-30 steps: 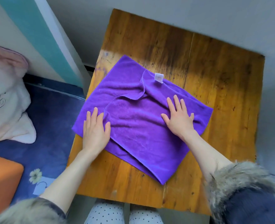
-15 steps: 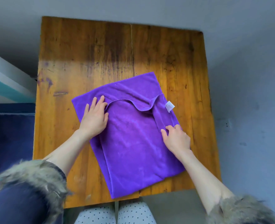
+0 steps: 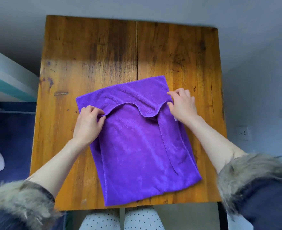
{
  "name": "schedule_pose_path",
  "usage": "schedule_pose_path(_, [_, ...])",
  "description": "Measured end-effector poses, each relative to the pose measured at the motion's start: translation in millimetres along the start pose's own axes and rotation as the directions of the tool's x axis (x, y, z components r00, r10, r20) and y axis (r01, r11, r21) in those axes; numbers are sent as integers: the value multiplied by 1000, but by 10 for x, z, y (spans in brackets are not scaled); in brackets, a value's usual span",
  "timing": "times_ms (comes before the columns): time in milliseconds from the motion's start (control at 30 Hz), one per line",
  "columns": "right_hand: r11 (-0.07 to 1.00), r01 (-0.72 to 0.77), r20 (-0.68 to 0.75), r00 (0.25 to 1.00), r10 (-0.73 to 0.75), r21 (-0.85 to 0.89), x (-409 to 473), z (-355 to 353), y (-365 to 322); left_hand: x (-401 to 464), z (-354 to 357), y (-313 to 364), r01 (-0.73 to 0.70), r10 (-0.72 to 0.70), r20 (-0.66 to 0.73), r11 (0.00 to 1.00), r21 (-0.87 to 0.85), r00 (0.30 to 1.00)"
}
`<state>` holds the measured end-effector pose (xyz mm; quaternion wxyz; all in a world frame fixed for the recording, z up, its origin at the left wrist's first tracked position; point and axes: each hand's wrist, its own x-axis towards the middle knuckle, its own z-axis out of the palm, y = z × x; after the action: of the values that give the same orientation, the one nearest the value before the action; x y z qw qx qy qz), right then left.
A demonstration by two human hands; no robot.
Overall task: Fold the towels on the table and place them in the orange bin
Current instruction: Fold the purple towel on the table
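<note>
Our flat palms have given way to pinches: left hand (image 3: pixel 88 125) and right hand (image 3: pixel 182 105) each nip the purple towel (image 3: pixel 137 146) top layer's far corners, mid-table (image 3: pixel 90 55), ready to square this fold. No orange bin visible.

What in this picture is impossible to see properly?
Head view:
- Orange bin: outside the frame.
- White tag on the purple towel: mostly covered by the right hand.
- Left hand fingertips: tucked into the towel's fold.
- Fur-trimmed sleeves: blurred, cut off by the bottom edge.
</note>
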<state>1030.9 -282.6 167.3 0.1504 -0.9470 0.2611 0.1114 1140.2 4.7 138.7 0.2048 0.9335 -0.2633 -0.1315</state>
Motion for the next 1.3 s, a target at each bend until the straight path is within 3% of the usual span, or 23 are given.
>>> schedule_pose_path(167, [970,102,-16,994,-108,-219,79,132,-39,-29,-6,48,57,-57,15,997,-54,998])
schedule_pose_path(267, [996,44,-97,994,-51,-72,6,125,34,-42,-89,90,189,-191,21,940,-284,981])
schedule_pose_path(300, [999,12,-108,994,-7,44,-25,95,62,-44,-139,109,254,-258,48,872,-419,965])
schedule_pose_path(367, [942,-72,-51,994,94,326,-80,4,113,-60,-268,148,345,-363,130,625,-700,923])
schedule_pose_path(433, [826,-118,-23,987,156,551,-139,-114,142,-104,-419,153,382,-385,222,411,-828,896])
schedule_pose_path(567, [759,-18,-201,960,195,650,-162,-431,122,-237,-715,73,346,-252,281,270,-898,926])
schedule_pose_path(667, [745,39,-281,938,201,665,23,-587,28,-199,-812,-10,271,-293,204,212,-939,934])
schedule_pose_path(700, [746,49,-291,936,198,665,108,-605,-12,-159,-817,-31,264,-343,177,227,-937,922])
schedule_pose_path(800, [780,24,-245,955,167,625,383,-529,-104,20,-705,-166,356,-494,124,408,-841,860])
schedule_pose_path(900, [881,24,-186,980,74,473,629,-344,-146,145,-501,-332,458,-586,89,518,-722,805])
schedule_pose_path(1000, [932,12,-132,990,39,361,807,-198,-128,240,-345,-445,497,-627,-52,662,-561,777])
schedule_pose_path(1067, [945,3,-108,994,34,327,881,-136,-98,306,-311,-499,500,-591,-123,761,-414,797])
schedule_pose_path(1167, [959,13,-96,995,15,282,939,-85,-66,397,-251,-584,402,-445,-143,880,-254,884])
schedule_pose_path(1300, [965,90,-94,993,-68,246,954,-53,-107,451,-157,-648,268,-290,-181,954,-135,940])
